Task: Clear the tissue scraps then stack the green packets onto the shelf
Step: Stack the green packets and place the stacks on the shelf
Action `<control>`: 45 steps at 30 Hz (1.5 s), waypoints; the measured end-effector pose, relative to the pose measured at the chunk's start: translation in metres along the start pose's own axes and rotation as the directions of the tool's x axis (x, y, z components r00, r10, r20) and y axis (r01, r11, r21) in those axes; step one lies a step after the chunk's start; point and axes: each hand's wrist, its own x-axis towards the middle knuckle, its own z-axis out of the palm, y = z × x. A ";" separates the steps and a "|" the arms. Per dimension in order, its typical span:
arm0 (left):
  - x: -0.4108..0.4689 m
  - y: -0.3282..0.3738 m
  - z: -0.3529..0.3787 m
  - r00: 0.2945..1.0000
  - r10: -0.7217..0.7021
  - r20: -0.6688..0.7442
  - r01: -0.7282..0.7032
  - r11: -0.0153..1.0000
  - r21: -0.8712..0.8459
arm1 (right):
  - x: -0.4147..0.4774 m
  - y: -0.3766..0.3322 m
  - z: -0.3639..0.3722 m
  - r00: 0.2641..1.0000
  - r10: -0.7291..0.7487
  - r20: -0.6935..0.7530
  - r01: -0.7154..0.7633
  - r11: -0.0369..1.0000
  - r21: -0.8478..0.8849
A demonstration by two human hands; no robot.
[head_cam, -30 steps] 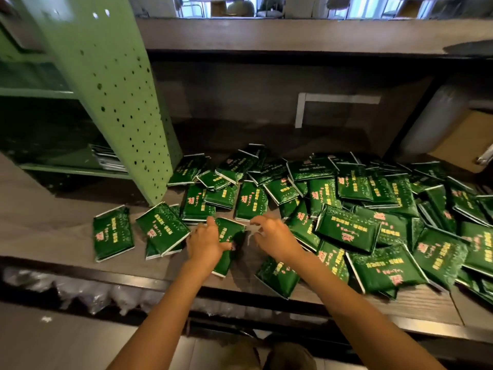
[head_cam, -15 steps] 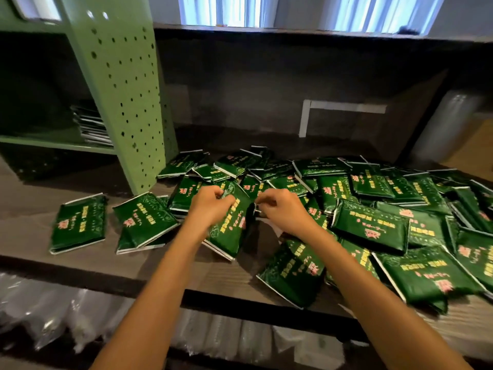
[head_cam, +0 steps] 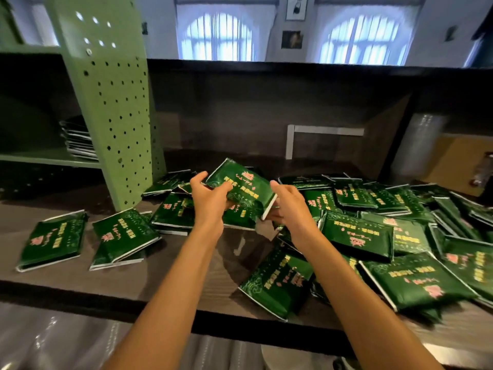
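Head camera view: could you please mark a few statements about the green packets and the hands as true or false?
1. The left hand and the right hand together hold one glossy green foil packet above the others. True.
2. The pale green perforated metal upright stands to the right of both hands. False: it stands to their left.
3. A stack of flat packets lies on the pale green shelf behind that upright. True.
4. Only one packet lies on the dark wooden counter. False: many lie there, most in a loose heap of packets on the right.
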 end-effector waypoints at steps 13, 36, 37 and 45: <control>0.007 -0.018 -0.003 0.993 -0.104 0.064 0.086 0.968 0.237 | -0.001 -0.003 -0.010 0.986 -0.038 -0.165 0.085 0.955 0.286; 0.010 -0.036 -0.014 0.979 -0.101 0.179 -0.124 0.404 0.906 | 0.002 0.007 -0.012 0.954 -0.091 -0.285 0.112 0.992 0.056; 0.010 -0.035 -0.014 0.981 -0.111 0.162 -0.100 0.426 0.899 | 0.002 0.007 -0.012 0.954 -0.091 -0.284 0.111 0.992 0.055; 0.014 -0.045 0.000 0.993 -0.002 0.120 -0.118 0.181 0.976 | 0.002 0.009 -0.014 0.956 -0.118 -0.268 0.136 0.989 0.050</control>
